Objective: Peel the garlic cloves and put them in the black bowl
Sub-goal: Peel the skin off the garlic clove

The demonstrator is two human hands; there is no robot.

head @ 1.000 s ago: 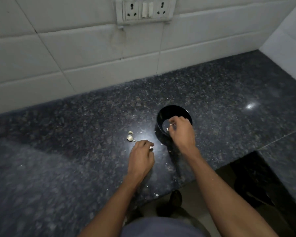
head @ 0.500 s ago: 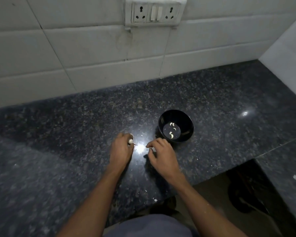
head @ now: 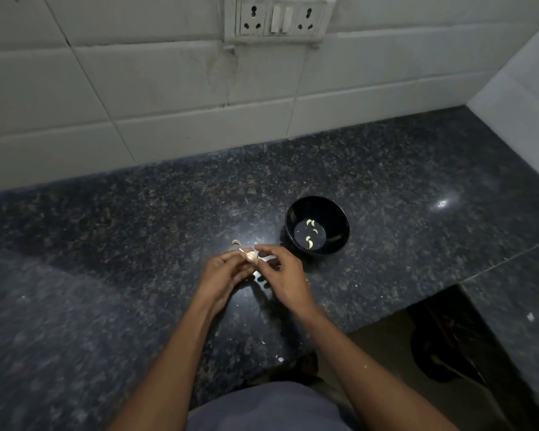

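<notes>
Black speckled granite makes up the surface (head: 106,275), and the two hands meet just above it, close to its near edge. Between them is a small piece of garlic (head: 251,256), pale with a short stem sticking up to the left. The left hand (head: 223,273) has its fingers curled up around the garlic from below, holding it. The right hand (head: 282,272) comes in from the other side with its fingertips pinched at the garlic's right edge, where a bit of whitish skin shows. Just beyond the left hand, a loose scrap of garlic skin (head: 236,242) lies on the surface, apart from the hands. Beyond and to the right of the right hand stands the black bowl (head: 339,219), upright, with four peeled cloves (head: 310,243) lying on its bottom. Small white flecks of peel are scattered on the surface nearer than the hands. Well beyond the hands, on the white tiled wall (head: 137,88), sits a socket plate (head: 277,20).
</notes>
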